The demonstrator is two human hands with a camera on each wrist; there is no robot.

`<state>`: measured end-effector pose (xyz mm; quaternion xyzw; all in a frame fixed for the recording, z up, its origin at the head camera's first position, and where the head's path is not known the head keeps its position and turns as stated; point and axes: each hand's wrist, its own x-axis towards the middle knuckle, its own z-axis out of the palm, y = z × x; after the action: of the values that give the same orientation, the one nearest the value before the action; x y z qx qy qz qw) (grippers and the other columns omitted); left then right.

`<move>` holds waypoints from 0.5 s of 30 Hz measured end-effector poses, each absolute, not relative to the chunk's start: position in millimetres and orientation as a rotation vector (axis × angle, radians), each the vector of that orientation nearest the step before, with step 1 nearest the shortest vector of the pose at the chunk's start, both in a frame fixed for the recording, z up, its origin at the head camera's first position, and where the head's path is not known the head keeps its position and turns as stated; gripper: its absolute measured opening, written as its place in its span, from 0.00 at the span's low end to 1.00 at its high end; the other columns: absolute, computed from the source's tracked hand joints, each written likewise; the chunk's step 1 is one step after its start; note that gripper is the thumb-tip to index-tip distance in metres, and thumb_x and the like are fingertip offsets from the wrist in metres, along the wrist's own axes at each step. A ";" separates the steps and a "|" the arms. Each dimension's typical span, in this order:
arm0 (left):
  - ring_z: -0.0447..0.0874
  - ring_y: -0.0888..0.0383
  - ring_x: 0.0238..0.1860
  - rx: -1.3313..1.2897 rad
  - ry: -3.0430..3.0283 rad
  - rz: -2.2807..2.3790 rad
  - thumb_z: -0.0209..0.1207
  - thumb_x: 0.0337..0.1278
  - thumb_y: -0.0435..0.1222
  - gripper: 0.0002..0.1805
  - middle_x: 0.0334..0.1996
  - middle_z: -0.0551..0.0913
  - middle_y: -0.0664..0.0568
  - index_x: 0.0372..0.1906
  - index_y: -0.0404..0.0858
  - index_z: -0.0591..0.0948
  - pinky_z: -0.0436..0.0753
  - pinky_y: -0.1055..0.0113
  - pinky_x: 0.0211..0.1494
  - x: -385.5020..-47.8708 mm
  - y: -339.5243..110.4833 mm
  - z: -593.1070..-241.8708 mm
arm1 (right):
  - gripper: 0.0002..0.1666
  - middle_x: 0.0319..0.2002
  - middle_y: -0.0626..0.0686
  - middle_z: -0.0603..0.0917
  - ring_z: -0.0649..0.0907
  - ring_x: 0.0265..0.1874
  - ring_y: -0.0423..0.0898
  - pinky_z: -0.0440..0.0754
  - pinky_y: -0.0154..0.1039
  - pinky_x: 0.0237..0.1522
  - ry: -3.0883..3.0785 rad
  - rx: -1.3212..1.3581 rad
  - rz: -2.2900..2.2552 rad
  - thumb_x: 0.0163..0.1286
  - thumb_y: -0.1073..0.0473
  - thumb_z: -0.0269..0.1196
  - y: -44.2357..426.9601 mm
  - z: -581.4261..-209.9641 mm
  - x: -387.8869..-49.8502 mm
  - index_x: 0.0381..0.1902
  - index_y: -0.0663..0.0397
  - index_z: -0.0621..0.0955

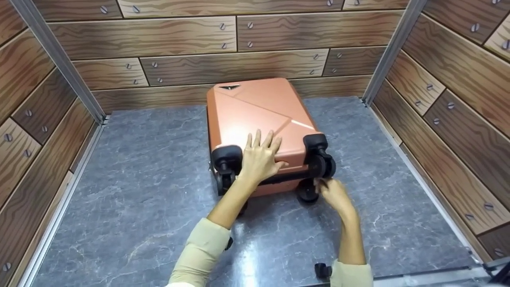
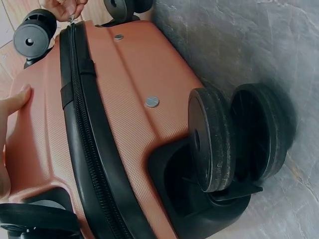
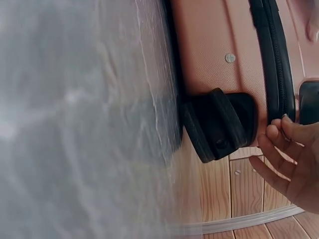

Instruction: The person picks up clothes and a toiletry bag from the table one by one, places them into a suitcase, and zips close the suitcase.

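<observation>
An orange-pink hard-shell suitcase (image 1: 255, 111) lies flat on the floor, its wheeled end towards me. My left hand (image 1: 261, 159) rests on the upper shell near that end, fingers spread and straight. At the suitcase's right corner, between the upper and lower wheels, is my right hand (image 1: 334, 194). In the left wrist view its thumb and fingers pinch a small metal zipper pull (image 2: 72, 19). A black zipper (image 2: 92, 154) with dark fabric edging runs along the side between the two shells, its teeth together over the visible stretch. Fingers partly hide the pull in the right wrist view.
Black double wheels (image 1: 322, 165) stick out at the suitcase's corners. Grey marbled flooring (image 1: 151, 167) surrounds it. Wood-patterned walls (image 1: 167, 38) with metal corner strips (image 1: 392, 48) stand behind and on both sides.
</observation>
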<state>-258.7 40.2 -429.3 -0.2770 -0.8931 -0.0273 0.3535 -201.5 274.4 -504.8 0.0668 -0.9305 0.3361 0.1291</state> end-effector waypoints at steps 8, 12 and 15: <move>0.72 0.39 0.54 -0.722 -2.292 -0.092 0.62 0.35 0.64 0.39 0.54 0.77 0.47 0.54 0.46 0.79 0.67 0.46 0.57 -258.5 38.9 -428.5 | 0.10 0.16 0.44 0.76 0.76 0.20 0.45 0.73 0.45 0.30 -2.728 0.256 0.947 0.64 0.67 0.56 257.1 -502.7 -198.2 0.23 0.53 0.77; 0.72 0.39 0.54 -0.718 -2.293 -0.104 0.62 0.33 0.64 0.39 0.54 0.77 0.47 0.53 0.46 0.80 0.67 0.46 0.57 -258.2 38.5 -430.2 | 0.08 0.17 0.43 0.75 0.76 0.20 0.43 0.73 0.44 0.29 -2.762 0.303 0.991 0.66 0.65 0.56 249.8 -502.0 -197.5 0.26 0.51 0.77; 0.72 0.39 0.54 -0.732 -2.300 -0.087 0.61 0.34 0.65 0.40 0.54 0.76 0.47 0.54 0.46 0.79 0.67 0.46 0.57 -258.3 38.1 -430.4 | 0.08 0.18 0.43 0.76 0.77 0.21 0.43 0.73 0.44 0.29 -2.780 0.306 1.055 0.67 0.63 0.56 247.3 -501.6 -197.0 0.27 0.50 0.76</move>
<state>-258.3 38.1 -430.4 -0.2834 -0.8901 -0.0336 0.3554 -197.0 247.3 -501.6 0.1022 -0.9273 0.3519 0.0761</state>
